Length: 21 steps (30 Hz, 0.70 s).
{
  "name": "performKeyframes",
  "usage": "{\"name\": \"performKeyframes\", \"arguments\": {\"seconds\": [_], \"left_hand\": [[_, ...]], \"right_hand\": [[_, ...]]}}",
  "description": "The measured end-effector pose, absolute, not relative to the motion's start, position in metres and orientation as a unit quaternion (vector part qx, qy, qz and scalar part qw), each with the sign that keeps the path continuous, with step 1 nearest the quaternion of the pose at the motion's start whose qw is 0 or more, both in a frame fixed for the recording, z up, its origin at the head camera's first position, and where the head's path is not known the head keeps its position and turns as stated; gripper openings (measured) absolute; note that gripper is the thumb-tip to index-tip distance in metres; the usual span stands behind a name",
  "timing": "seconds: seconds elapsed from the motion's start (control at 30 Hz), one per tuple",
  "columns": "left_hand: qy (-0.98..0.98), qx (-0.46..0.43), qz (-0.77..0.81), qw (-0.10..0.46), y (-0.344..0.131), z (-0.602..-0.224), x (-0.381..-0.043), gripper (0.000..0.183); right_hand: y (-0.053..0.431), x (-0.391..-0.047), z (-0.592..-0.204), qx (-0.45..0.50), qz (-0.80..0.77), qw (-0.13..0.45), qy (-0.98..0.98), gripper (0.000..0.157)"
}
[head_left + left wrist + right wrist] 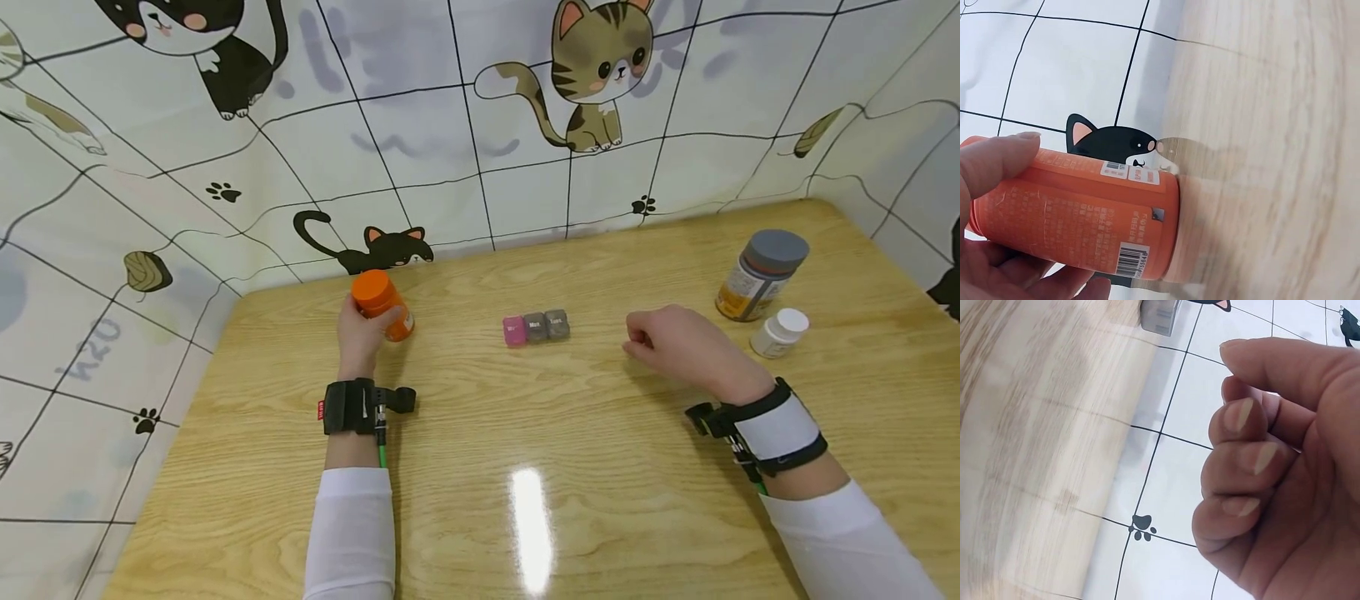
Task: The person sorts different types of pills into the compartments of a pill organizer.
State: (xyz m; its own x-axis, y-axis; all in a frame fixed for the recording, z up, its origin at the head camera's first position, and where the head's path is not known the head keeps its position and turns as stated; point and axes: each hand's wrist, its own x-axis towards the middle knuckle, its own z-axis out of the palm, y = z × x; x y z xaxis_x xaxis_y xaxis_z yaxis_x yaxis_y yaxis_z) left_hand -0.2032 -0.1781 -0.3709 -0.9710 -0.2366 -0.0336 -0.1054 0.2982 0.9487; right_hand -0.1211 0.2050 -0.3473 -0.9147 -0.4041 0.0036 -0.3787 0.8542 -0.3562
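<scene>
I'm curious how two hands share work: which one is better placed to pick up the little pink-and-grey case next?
Probably the right hand: it is empty, its fingers loosely curled, and it is nearer the case. The left hand is occupied, gripping the orange bottle.

The orange pill bottle point(1079, 212) is of smooth plastic, softly shiny, with small paper-like labels point(1132, 260) on it. The desk point(457, 433) has a wood-grain surface, glossy enough to reflect light as a white streak. The pill organizer point(536, 327) looks of translucent plastic. The small white bottle point(780, 333) seems smooth plastic too, and the grey lid point(778, 248) rather matt. The sleeves point(351, 533) are white cloth; the wall covering point(420, 158) is a smooth sheet, cloth or film I cannot tell
</scene>
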Motion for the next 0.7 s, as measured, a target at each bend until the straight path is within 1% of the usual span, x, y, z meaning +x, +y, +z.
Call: {"name": "performKeyframes", "arguments": {"seconds": [0.7], "left_hand": [[-0.822,0.107,-0.553,0.078,-0.1794,-0.3749,-0.2038,0.055]], "right_hand": [[0.2033,-0.1220,-0.3489,-0.203,-0.179,0.049,0.962,0.020]]}}
